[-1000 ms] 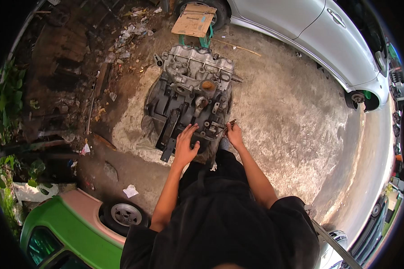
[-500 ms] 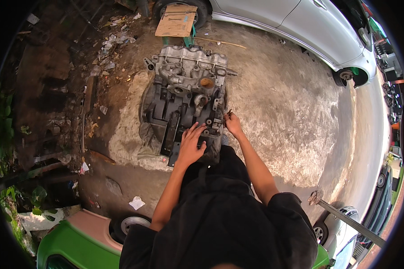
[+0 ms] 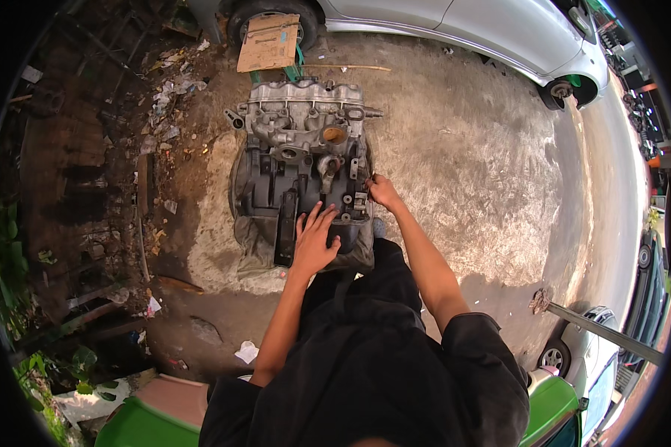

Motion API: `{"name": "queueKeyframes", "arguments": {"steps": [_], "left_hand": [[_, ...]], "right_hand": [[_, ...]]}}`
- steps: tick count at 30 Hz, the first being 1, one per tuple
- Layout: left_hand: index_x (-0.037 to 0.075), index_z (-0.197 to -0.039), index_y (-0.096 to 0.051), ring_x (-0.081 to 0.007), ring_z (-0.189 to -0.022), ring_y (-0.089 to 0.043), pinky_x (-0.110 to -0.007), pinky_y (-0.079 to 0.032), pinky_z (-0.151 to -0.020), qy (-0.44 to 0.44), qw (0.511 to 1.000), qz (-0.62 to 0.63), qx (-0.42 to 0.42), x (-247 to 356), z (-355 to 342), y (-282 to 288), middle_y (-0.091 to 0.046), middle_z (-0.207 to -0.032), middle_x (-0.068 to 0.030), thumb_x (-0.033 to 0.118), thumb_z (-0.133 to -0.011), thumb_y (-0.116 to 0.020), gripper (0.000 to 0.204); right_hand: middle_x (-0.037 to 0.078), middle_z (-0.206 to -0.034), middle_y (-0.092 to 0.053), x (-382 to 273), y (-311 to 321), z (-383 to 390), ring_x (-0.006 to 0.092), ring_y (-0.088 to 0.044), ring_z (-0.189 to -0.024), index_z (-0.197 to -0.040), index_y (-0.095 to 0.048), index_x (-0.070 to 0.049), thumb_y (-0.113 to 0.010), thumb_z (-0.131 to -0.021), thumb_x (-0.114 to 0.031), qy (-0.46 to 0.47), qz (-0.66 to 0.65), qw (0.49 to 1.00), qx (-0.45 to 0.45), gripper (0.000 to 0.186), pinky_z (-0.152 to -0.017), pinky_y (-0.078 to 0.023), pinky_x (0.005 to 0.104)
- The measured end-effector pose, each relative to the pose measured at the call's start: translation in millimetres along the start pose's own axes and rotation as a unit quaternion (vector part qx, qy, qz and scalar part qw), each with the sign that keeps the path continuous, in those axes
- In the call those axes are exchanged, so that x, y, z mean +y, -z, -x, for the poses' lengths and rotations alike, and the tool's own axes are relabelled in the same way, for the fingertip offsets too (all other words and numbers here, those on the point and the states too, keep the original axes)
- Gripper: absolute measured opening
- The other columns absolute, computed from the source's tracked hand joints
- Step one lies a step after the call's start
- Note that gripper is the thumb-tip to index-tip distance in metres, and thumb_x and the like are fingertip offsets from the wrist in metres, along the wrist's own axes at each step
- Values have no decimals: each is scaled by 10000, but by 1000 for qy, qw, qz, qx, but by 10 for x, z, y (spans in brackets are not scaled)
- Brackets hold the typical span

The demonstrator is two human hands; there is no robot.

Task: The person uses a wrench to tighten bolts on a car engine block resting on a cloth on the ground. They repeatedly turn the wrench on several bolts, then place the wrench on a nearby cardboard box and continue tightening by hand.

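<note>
Your left hand point(image 3: 317, 240) lies with its fingers spread over the dark near part of the engine point(image 3: 265, 186). Your right hand point(image 3: 384, 192) has its fingers curled at the engine's right edge; you cannot tell whether they pinch anything.

The one engine sits on the ground in front of you, on a crumpled grey sheet point(image 3: 255, 258). Its far end is dull, cast silver metal with a lobed cover; one round opening point(image 3: 334, 135) is rusty orange inside. One long, flat dark bar point(image 3: 285, 231) lies just left of your left hand.

Past the engine, one green stool point(image 3: 294, 71) topped with flat brown cardboard point(image 3: 270, 45) blocks the far side. One thin stick point(image 3: 350, 68) lies to its right on rough concrete point(image 3: 462, 164). Beyond stands one smooth silver car point(image 3: 462, 28); scattered litter point(image 3: 173, 100) lines the dirt at left.
</note>
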State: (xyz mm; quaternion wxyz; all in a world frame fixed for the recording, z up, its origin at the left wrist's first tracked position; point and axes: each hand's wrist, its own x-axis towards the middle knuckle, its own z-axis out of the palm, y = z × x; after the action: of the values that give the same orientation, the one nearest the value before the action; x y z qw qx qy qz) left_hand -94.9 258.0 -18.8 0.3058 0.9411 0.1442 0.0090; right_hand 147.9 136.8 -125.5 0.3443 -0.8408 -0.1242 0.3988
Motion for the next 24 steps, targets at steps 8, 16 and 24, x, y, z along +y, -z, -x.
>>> {"name": "queueKeyframes", "arguments": {"steps": [8, 16, 24], "left_hand": [[118, -1456, -510, -265, -1546, -289, -590, -197, -1231, 13, 1000, 4, 1, -40, -42, -25, -469, -1578, -27, 182, -831, -695, 655], [173, -1497, -478, -270, -1561, -259, -612, -163, -1243, 17, 1000, 17, -17, -57, -43, -38, -442, -1603, -13, 190, -874, -711, 666], [175, -1515, -459, -265, -1568, -247, -619, -175, -1237, 18, 999, 6, -32, -51, -70, -33, -418, -1622, -13, 198, -886, -704, 674]], "right_hand": [[304, -902, -692, 94, -219, 787, 486, -690, -898, -1102, -566, 85, -601, -973, -202, 118, -47, 981, 144, 317, -811, -527, 523], [304, -983, -665, 510, -855, 1485, 528, -639, -916, -1186, -465, 31, -554, -1040, -186, 179, -17, 970, 161, 276, -794, -497, 576], [254, -991, -700, 682, -747, 1458, 412, -706, -938, -1180, -500, 10, -566, -1019, -63, 169, -147, 941, 253, 188, -815, -539, 458]]}}
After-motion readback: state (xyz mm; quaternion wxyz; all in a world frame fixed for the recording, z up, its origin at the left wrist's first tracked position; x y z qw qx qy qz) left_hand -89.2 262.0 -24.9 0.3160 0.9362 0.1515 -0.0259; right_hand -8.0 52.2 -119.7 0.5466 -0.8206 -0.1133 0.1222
